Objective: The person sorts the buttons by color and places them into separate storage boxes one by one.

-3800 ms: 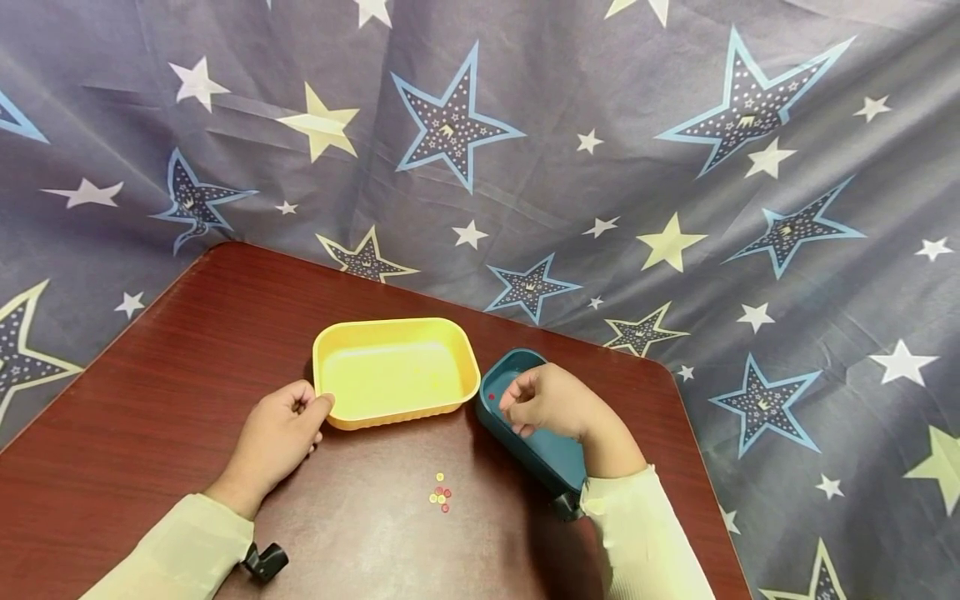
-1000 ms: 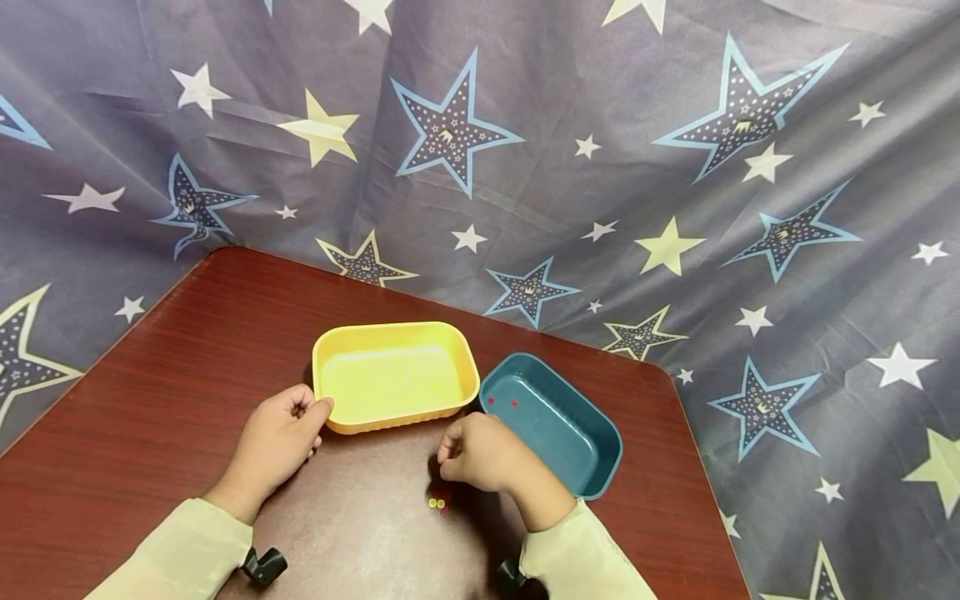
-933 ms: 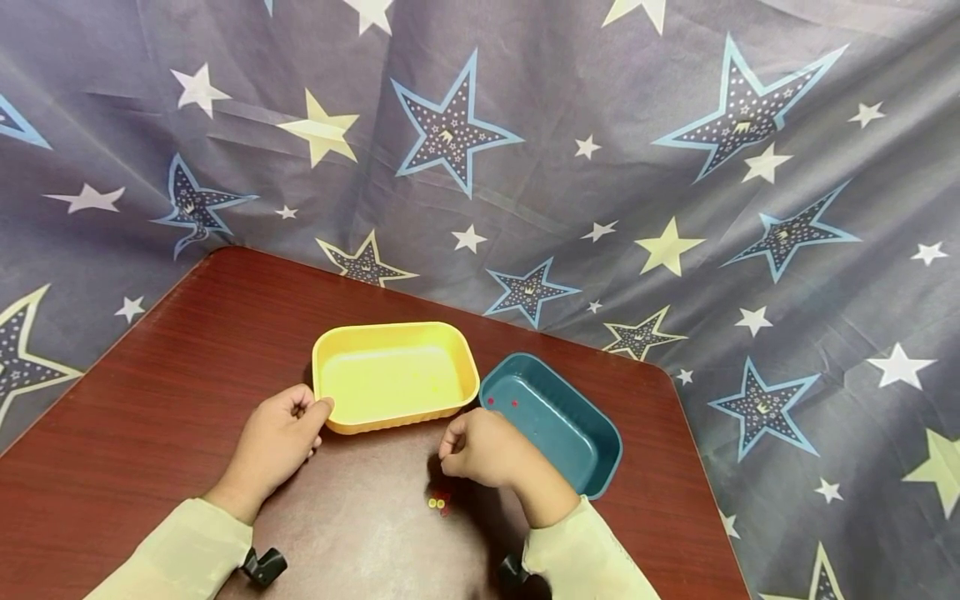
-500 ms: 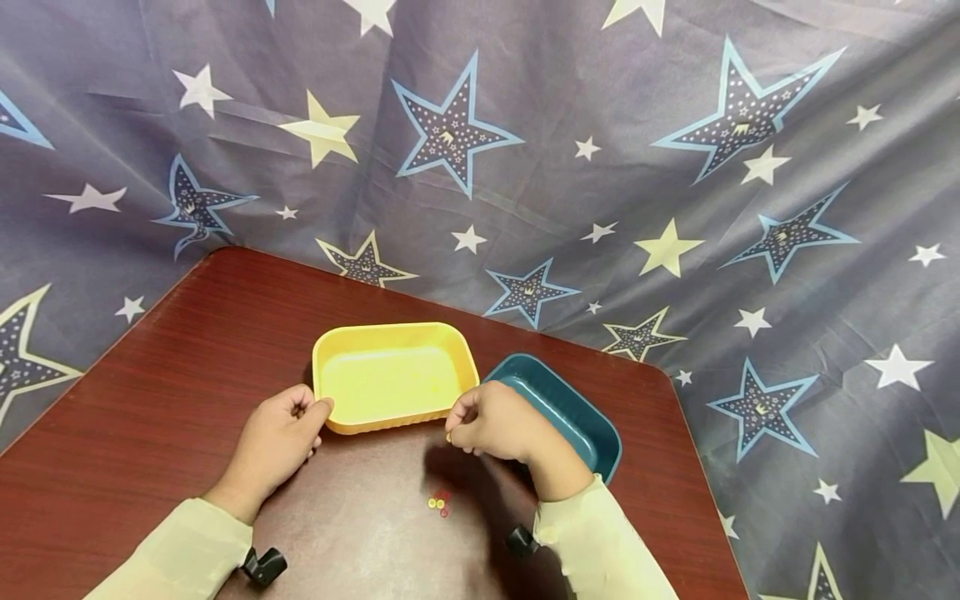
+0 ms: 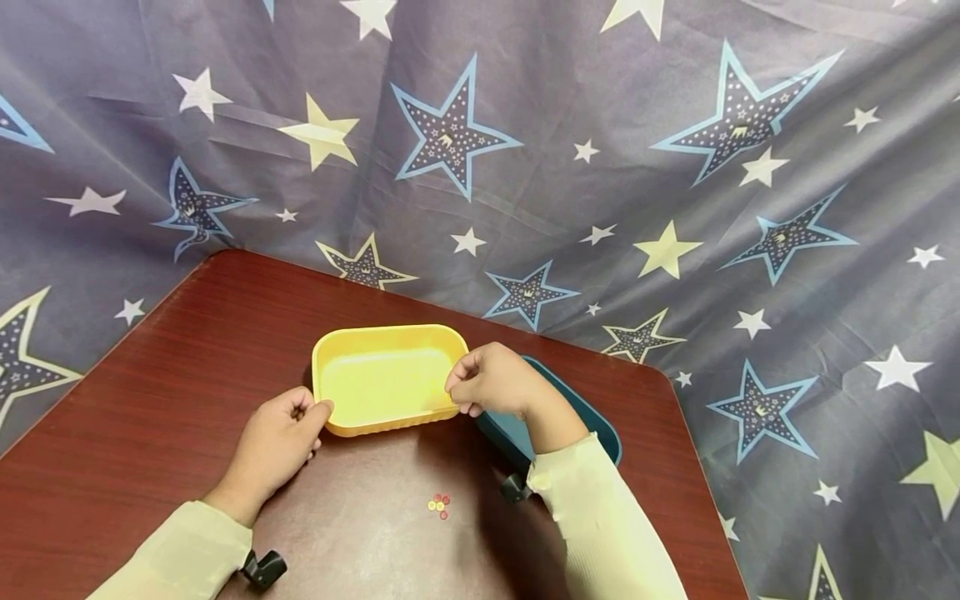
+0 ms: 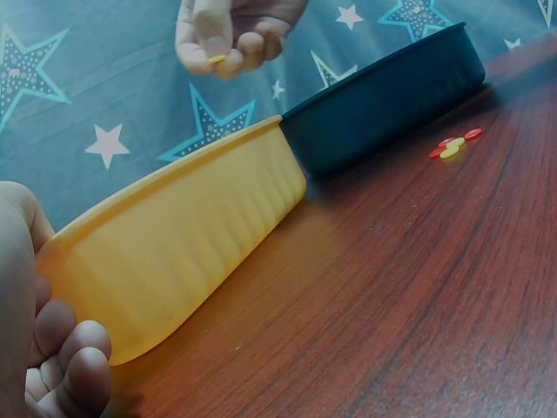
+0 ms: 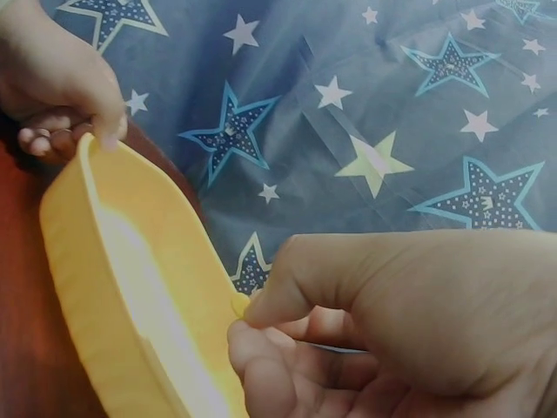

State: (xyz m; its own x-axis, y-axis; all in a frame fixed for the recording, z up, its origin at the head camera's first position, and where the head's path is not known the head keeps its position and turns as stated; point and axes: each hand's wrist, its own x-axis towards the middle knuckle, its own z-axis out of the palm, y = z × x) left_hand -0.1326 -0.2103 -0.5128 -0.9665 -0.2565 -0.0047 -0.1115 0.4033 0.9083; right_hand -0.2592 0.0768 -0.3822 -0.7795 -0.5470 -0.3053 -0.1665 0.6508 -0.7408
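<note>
My left hand (image 5: 273,437) holds the front left corner of the yellow container (image 5: 397,423), thumb over the rim and fingers curled outside. Over the container's right end, my right hand (image 5: 498,383) pinches a small yellow button (image 7: 240,304) between thumb and fingertip; the left wrist view shows the same yellow button (image 6: 217,59) above rim height. Beside the yellow container stands a teal container (image 6: 383,104), partly covered by my right hand and forearm in the head view. A small cluster of red buttons (image 6: 473,134) and yellow buttons (image 6: 449,151) lies on the table in front.
The reddish-brown wooden table (image 5: 187,358) carries both containers, which stand close together. Behind it hangs a grey star-patterned cloth (image 5: 562,192). A black wrist camera mount (image 5: 264,569) juts from my left sleeve, another (image 5: 515,488) from the right.
My right hand has gone from the teal container to the button cluster, then up and over the yellow container with a yellow button. The table cluster has one yellow button fewer. My left hand stays put.
</note>
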